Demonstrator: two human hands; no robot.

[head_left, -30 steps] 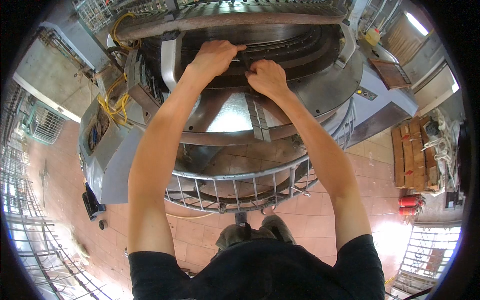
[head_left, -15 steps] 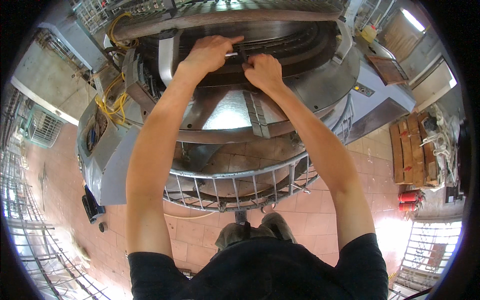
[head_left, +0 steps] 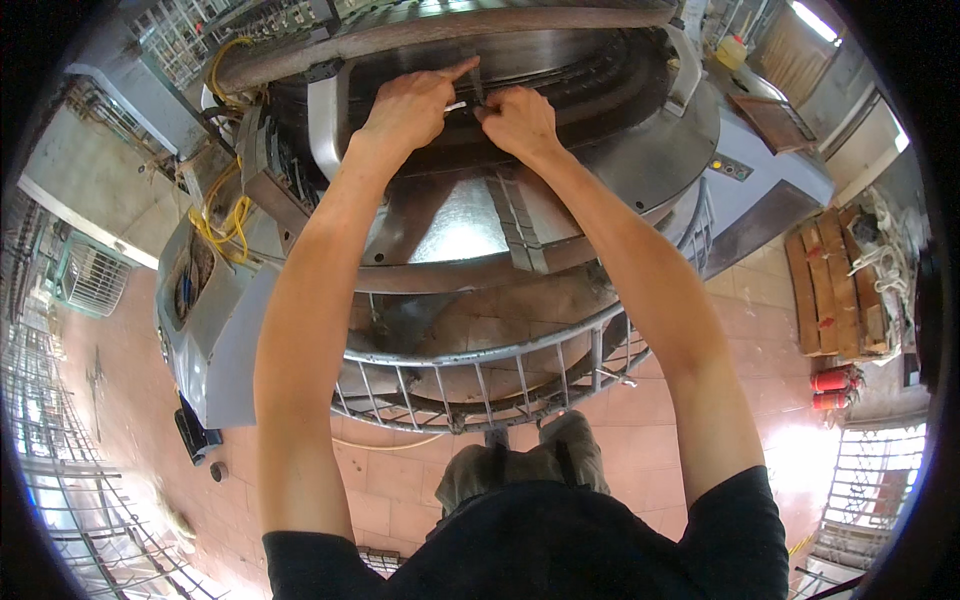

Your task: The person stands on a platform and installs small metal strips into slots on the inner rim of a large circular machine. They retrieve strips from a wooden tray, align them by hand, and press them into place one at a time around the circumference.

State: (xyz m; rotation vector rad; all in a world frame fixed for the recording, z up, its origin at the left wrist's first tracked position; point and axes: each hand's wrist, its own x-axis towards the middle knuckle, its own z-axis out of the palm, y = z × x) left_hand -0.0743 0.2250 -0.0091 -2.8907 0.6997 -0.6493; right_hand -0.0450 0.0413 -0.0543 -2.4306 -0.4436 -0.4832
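Curved metal edge [head_left: 450, 277], both hands [head_left: 408, 110] beyond

Metal plate [head_left: 460, 222]. Open approach: over its near middle and its right part. Obstructions: curved beam [head_left: 440, 37], above its far side; upright bracket [head_left: 325, 125], at its left; second bracket [head_left: 685, 72], at its far right; left hand [head_left: 406, 108] and right hand [head_left: 520, 120], side by side beyond its middle; guard railing [head_left: 490, 354], lower, before its near edge.
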